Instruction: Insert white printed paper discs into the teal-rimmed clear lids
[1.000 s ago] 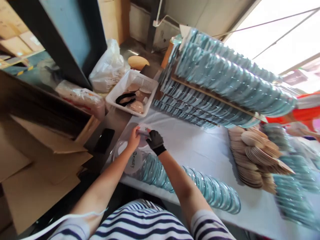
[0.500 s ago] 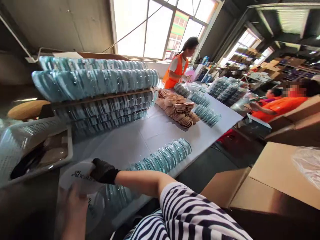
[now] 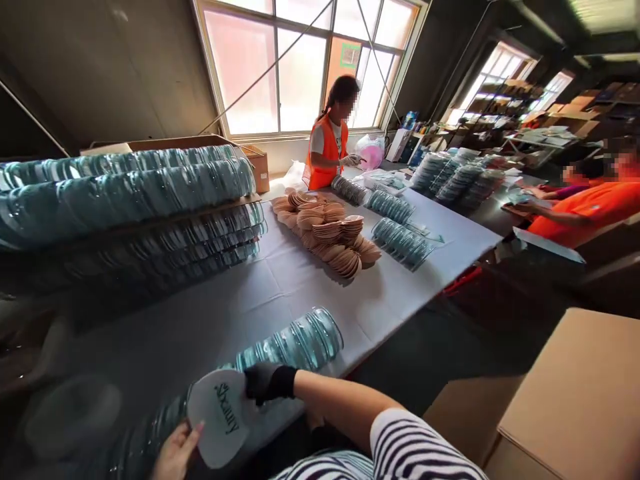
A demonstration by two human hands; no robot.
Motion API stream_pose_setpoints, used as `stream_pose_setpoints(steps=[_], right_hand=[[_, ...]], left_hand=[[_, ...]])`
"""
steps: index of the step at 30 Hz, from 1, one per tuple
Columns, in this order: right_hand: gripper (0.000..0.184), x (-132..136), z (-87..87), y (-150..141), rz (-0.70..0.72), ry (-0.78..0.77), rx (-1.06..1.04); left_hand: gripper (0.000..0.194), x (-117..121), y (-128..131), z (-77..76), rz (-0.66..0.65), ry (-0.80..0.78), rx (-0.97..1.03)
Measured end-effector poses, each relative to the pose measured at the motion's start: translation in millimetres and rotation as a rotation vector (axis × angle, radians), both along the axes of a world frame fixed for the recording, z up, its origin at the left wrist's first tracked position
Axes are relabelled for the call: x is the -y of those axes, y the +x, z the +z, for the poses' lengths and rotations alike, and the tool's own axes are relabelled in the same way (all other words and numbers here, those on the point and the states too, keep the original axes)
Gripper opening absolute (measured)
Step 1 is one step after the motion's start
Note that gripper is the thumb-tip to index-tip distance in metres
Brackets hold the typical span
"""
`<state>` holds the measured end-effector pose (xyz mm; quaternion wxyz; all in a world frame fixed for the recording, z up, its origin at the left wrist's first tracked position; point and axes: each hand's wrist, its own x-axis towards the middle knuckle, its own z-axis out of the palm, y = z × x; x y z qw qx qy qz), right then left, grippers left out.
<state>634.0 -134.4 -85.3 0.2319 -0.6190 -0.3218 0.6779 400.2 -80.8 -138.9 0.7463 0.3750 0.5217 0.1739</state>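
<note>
A pale rounded card (image 3: 218,417) with dark script lettering is held up near the table's front edge. My left hand (image 3: 176,452), bare, pinches its lower left rim with the thumb on the printed face. On the opposite rim, my right hand (image 3: 263,383) in a black glove grips the card; its fingertips are partly hidden. Just behind the card lies a row of teal, clear-wrapped rounded pieces (image 3: 295,341) standing on edge. A darker row of similar pieces (image 3: 160,427) runs beneath and left of the card.
Long stacked rows of teal wrapped pieces (image 3: 130,193) fill the table's left. A heap of beige cup-shaped pieces (image 3: 330,230) lies mid-table (image 3: 280,283). A co-worker in an orange vest (image 3: 324,150) stands behind. Open cardboard boxes (image 3: 570,380) are at right.
Both hands have moved right with the card, which is now turned so its lettering runs steeply downward. The view has swung left-to-right, and the white basket has nearly left the view.
</note>
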Motion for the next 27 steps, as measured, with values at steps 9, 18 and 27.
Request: stream_pose_setpoints(steps=[9,18,27], right_hand=[[0.028,76,85.6,107,-0.187,0.181,-0.110],[0.047,120,75.9,152,-0.298,0.211,-0.147],[0.062,142,65.9,141,-0.386,0.243,-0.369]], left_hand=[[0.052,42,127,78.2,-0.046,0.151,0.200],[0.047,66,172,80.4,-0.252,0.053,0.364],[0.057,74,180,81.9,-0.394,-0.190,0.551]])
